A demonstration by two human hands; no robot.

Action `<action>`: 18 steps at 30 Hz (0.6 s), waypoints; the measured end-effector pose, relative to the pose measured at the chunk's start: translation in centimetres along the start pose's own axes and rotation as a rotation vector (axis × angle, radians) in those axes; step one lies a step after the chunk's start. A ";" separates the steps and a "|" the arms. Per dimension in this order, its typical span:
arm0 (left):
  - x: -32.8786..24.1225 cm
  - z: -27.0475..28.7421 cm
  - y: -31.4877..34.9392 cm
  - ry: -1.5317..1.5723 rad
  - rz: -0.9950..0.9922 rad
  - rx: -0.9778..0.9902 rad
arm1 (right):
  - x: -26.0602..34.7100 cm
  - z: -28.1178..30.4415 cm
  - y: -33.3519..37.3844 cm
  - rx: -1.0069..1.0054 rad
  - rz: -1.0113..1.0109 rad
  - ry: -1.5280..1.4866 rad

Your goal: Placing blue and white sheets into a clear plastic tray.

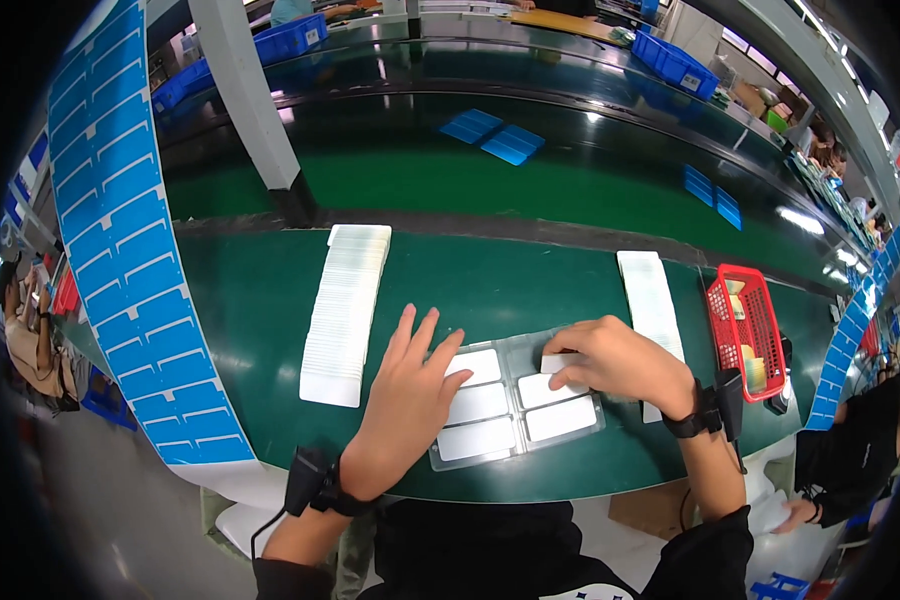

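The left hand point(400, 395) is open, fingers pointing away and thumb apart, over the left edge of the clear tray point(523, 361); its thumb lies over the far left card point(481, 366) (whether it presses down, I cannot tell). The right hand point(625, 362) is curled, thumb and forefinger pinching a small white card point(553, 364) above the far right pocket, with the grey pocket showing to the card's left. The tray thus lies between the hands, near the table's near edge, slightly tilted. Its left column holds three white cards, and its right column shows two, at the middle and near places.

Each wrist wears a black band. Left of the tray, and past the left hand, a long row of overlapping cards point(345, 315) runs from near to far; a second row point(652, 295) lies to the right, partly behind the right hand and wrist. Beyond that, farther right, stands a red basket point(765, 300) with yellowish pieces inside.

On the far side, blue sheets point(511, 144) lie on the green belt point(370, 165). A blue printed strip point(135, 270) hangs at the far left, and a pale post point(245, 95) rises beyond the table.
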State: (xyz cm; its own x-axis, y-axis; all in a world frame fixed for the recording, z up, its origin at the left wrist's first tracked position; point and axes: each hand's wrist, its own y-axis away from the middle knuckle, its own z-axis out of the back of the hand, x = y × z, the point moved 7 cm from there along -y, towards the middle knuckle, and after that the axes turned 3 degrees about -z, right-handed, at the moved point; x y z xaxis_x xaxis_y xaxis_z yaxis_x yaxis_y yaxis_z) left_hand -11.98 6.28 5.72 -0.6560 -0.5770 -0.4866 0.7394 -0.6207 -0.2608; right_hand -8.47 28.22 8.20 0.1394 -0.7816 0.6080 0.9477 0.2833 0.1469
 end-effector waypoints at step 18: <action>5.7 11.1 17.8 -0.411 0.346 -0.785 | -0.4 -1.0 -2.7 -0.145 0.011 0.081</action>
State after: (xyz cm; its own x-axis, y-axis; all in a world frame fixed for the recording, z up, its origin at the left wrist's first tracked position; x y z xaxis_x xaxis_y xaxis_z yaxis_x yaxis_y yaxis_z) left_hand -4.20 -13.93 7.55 -0.2733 -0.8961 -0.3497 0.6950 0.0674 -0.7158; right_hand -10.83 27.20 6.76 0.1673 -0.8229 0.5430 0.9766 0.2138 0.0231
